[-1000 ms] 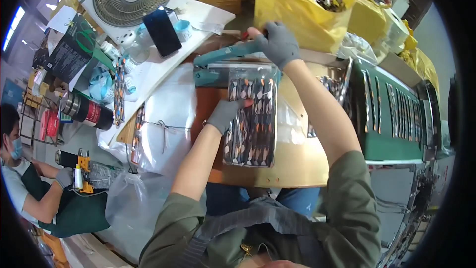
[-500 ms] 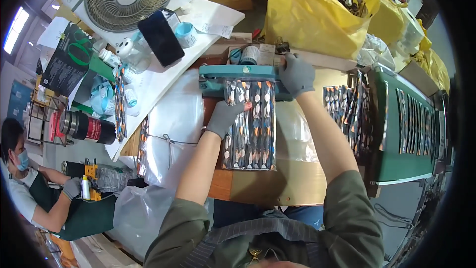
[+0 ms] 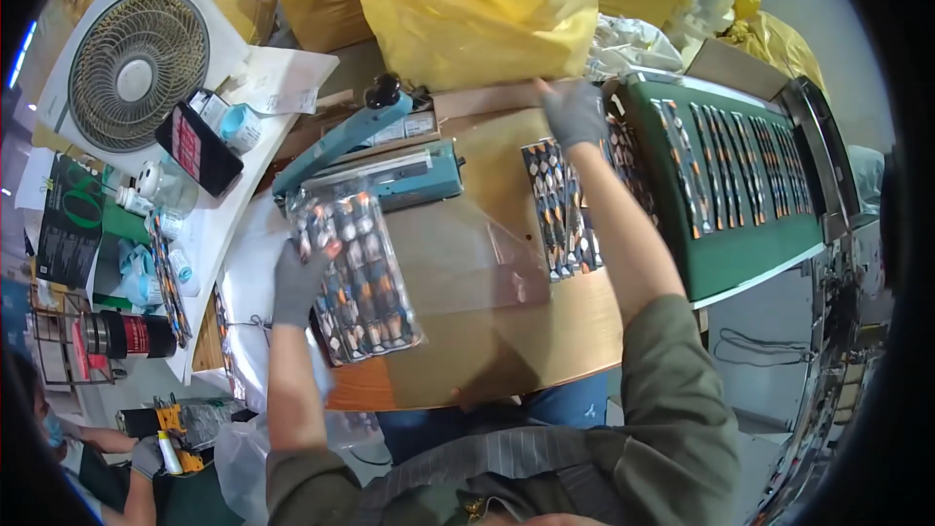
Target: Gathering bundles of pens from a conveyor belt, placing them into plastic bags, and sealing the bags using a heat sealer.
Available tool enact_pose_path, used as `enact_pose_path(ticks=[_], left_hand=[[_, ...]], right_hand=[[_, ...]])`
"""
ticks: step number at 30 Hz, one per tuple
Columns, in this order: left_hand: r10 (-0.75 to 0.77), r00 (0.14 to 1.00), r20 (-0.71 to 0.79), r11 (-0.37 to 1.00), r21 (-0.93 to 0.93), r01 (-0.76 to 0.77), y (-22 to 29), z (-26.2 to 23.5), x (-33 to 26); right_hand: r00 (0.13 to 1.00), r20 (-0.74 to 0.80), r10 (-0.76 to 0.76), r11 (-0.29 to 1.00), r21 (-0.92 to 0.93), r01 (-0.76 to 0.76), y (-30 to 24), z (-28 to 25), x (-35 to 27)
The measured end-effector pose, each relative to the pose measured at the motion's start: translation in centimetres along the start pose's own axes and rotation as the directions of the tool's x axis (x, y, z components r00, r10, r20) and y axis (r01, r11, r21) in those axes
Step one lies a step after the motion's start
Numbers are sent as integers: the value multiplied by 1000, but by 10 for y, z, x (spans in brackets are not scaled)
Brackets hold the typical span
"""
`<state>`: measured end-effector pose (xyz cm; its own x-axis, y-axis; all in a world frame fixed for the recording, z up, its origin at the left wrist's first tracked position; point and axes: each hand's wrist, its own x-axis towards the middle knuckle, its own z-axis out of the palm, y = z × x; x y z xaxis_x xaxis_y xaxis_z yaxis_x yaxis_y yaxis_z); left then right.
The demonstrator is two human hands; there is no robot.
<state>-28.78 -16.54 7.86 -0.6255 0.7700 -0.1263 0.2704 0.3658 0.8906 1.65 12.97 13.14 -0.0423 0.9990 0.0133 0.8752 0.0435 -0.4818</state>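
My left hand (image 3: 300, 284), in a grey glove with bare fingertips, is closed on the left side of a clear plastic bag (image 3: 365, 282) packed with black, orange and white patterned strips. The bag lies tilted at the table's left, its top end near a teal heat sealer (image 3: 419, 178). The sealer's arm (image 3: 341, 144) is raised. My right hand (image 3: 573, 113), gloved alike, hovers above a row of patterned strips (image 3: 560, 209). Its fingers are slightly blurred but look apart, with nothing seen in them.
Right of the table, a green belt (image 3: 716, 258) carries more strips. A yellow sack (image 3: 477, 44) of scraps stands at the back. A white side table at left holds a fan (image 3: 136, 78), a phone (image 3: 198, 148) and a dark tumbler (image 3: 131, 334). Another person's gloved hand (image 3: 148, 456) shows lower left.
The sealer's arm has gone from pressed down to raised, and my right hand has left it for the strips. My left hand has drawn the bag away from the sealer. The view has turned right.
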Motion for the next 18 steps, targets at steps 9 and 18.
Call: enact_pose_path(ticks=[9,18], left_hand=[[145,930,337,949,-315,-34,55,60,-82],[82,692,717,780,-479,404,138,105,-161]], right_hand=[[972,-218,-85,953,266,143,93,-25,3],[32,-261,-965,38,-17,999,39,-76,-279]])
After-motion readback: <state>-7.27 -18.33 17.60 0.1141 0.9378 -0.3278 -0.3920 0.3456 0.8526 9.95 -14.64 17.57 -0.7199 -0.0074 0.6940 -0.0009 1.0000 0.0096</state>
